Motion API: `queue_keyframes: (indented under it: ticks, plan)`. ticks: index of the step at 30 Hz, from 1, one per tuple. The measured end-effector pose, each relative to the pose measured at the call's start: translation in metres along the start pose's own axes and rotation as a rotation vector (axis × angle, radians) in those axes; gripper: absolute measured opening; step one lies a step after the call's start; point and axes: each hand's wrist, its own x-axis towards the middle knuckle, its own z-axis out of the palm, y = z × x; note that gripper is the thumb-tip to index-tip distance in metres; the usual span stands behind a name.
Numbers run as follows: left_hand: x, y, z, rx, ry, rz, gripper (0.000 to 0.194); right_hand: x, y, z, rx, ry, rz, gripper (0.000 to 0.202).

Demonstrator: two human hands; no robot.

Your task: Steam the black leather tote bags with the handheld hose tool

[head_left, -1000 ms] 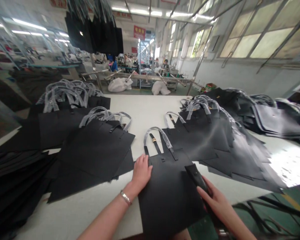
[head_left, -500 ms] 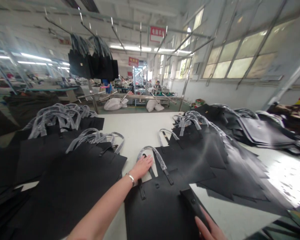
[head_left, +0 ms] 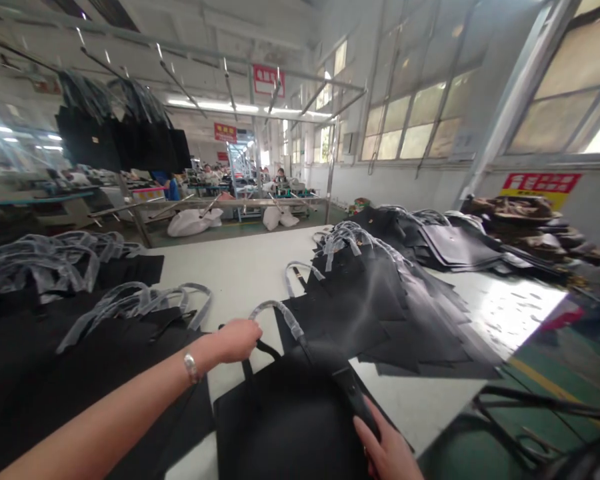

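Note:
A black tote bag (head_left: 290, 420) lies on the pale table in front of me, its handle (head_left: 280, 310) wrapped in clear plastic. My left hand (head_left: 240, 339) is closed at the bag's top edge, around a narrow black strap (head_left: 269, 349) that curves back to the bag. The handle's far side passes behind these fingers. Lower right, my right hand (head_left: 387, 443) wraps round a long black object (head_left: 353, 393) with a small round stud near its wide end. It is held over the bag's right side; its exact kind is unclear.
Overlapping black bags (head_left: 360, 313) with plastic-wrapped handles spread on the right, and another pile (head_left: 105, 360) on the left. The white table (head_left: 220, 260) shows between them. A metal rack (head_left: 300, 200) stands beyond, with black bags (head_left: 120, 140) hanging from it.
My view has turned right. The left hand has gone from flat fingers over the strap to a closed grip, pulling the strap up into a curve. My right hand still holds the black object.

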Motion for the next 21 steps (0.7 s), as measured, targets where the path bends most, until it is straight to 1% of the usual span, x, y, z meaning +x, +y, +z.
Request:
queue_keyframes:
  ticks: [2,4,5,6,7,8,10,13,16,18,21]
  plan:
    - [-0.023,0.015,0.001,-0.194,-0.136,-0.129,0.013,-0.004,-0.005,-0.001,-0.021,-0.016,-0.025,0.071]
    - [-0.046,0.032,0.012,-0.562,-0.246,-0.228,0.013,-0.007,-0.009,-0.005,-0.064,-0.018,-0.043,0.069]
    - [-0.057,0.041,0.021,-0.796,-0.260,-0.286,0.014,-0.008,-0.010,-0.007,-0.084,-0.024,-0.048,0.069]
    - [-0.067,0.050,0.032,-1.023,-0.237,-0.335,0.017,-0.008,-0.012,-0.008,-0.097,-0.032,-0.051,0.069]
    - [-0.076,0.059,0.043,-1.214,-0.182,-0.360,0.022,-0.009,-0.013,-0.010,-0.103,-0.048,-0.054,0.070]
    - [-0.083,0.069,0.054,-1.367,-0.116,-0.372,0.028,-0.009,-0.015,-0.012,-0.103,-0.059,-0.058,0.070]
    - [-0.092,0.086,0.075,-1.570,0.000,-0.383,0.035,-0.011,-0.019,-0.015,-0.088,-0.096,-0.060,0.071]
    - [-0.095,0.107,0.098,-1.699,0.158,-0.362,0.037,-0.021,-0.032,-0.020,-0.030,-0.162,-0.063,0.071]
    - [-0.094,0.119,0.111,-1.701,0.281,-0.312,0.035,-0.038,-0.048,-0.024,0.022,-0.240,-0.103,0.069]
    - [-0.093,0.124,0.116,-1.672,0.328,-0.297,0.035,-0.051,-0.060,-0.026,0.046,-0.303,-0.126,0.067]
    - [-0.092,0.127,0.121,-1.623,0.341,-0.294,0.038,-0.064,-0.077,-0.027,0.111,-0.402,-0.119,0.066]
